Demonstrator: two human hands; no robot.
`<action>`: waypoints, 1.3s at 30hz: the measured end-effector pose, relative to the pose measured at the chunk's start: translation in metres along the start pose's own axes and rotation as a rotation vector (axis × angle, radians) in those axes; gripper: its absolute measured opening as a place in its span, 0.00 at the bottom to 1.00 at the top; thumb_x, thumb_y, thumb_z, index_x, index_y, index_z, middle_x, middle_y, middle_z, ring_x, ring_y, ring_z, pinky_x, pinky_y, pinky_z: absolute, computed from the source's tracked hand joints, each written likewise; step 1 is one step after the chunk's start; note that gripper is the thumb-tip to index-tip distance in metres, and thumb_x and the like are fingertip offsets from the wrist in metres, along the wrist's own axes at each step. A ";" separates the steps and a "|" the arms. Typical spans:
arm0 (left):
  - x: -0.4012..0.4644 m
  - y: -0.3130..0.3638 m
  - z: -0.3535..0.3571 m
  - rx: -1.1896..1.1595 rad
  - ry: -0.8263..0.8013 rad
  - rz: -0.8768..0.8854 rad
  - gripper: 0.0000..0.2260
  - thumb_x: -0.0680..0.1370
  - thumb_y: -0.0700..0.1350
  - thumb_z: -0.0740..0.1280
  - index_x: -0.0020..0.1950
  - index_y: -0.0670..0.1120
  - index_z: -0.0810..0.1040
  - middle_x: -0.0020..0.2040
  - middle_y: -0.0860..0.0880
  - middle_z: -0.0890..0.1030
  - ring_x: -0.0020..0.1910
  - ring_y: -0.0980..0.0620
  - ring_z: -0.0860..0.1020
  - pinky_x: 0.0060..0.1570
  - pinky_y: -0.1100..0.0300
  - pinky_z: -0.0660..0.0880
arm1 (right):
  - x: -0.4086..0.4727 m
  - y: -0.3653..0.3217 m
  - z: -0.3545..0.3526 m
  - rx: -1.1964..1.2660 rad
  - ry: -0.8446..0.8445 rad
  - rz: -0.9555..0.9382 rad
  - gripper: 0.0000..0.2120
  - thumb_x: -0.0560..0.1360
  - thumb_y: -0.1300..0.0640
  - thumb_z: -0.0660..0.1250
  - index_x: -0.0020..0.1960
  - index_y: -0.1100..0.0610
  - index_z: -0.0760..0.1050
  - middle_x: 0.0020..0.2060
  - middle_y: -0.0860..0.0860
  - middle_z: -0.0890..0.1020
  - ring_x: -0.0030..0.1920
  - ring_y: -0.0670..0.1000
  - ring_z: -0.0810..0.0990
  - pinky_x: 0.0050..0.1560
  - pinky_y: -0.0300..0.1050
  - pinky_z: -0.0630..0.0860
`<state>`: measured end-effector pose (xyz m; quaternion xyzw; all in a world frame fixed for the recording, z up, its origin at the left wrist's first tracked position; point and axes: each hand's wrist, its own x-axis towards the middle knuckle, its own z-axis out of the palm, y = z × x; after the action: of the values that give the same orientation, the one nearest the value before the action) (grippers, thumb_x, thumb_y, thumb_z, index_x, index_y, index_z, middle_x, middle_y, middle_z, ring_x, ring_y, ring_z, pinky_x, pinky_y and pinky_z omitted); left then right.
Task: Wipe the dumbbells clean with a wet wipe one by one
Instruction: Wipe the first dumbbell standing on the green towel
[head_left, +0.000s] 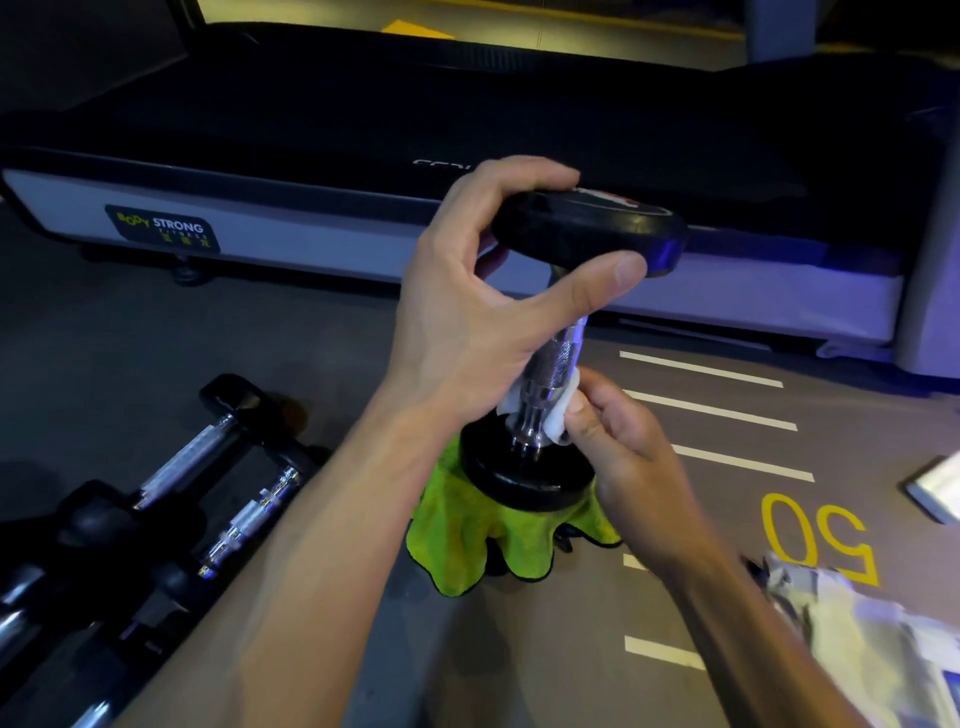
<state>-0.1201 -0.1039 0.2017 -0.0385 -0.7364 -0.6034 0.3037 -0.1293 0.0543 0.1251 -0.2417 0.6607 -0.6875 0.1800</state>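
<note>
From the head view, a dumbbell (558, 358) stands upright, its lower plate resting on a green cloth (467, 540) on the floor. The left hand (483, 291) has its grip curled round the rim of the top plate, thumb in front and fingers over the top. The right hand (618, 431) pinches a white wet wipe (558, 421) against the bottom of the chrome handle. More dumbbells (218, 493) lie on the floor at left, before a treadmill (311, 228).
</note>
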 end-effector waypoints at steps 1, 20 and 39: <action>0.000 0.000 0.002 0.028 0.021 0.010 0.23 0.70 0.52 0.82 0.61 0.50 0.79 0.61 0.48 0.80 0.61 0.47 0.81 0.63 0.44 0.77 | -0.005 0.000 0.008 -0.108 0.089 -0.052 0.13 0.85 0.56 0.58 0.66 0.53 0.77 0.59 0.54 0.85 0.62 0.58 0.82 0.65 0.66 0.75; -0.001 0.007 0.015 0.152 0.181 0.051 0.23 0.66 0.55 0.83 0.56 0.50 0.82 0.56 0.51 0.78 0.56 0.53 0.81 0.58 0.51 0.79 | -0.006 0.003 0.020 -0.383 0.284 -0.120 0.02 0.80 0.56 0.69 0.50 0.50 0.76 0.40 0.45 0.85 0.41 0.45 0.82 0.45 0.49 0.79; -0.006 0.013 0.020 0.227 0.189 0.094 0.25 0.63 0.60 0.83 0.54 0.52 0.79 0.56 0.50 0.74 0.57 0.49 0.78 0.56 0.54 0.77 | 0.007 -0.008 0.000 -0.319 0.144 -0.123 0.05 0.80 0.54 0.69 0.47 0.51 0.73 0.36 0.45 0.82 0.39 0.50 0.81 0.45 0.47 0.79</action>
<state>-0.1177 -0.0801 0.2080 0.0186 -0.7654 -0.5024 0.4018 -0.1342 0.0505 0.1342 -0.2573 0.7566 -0.5991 0.0494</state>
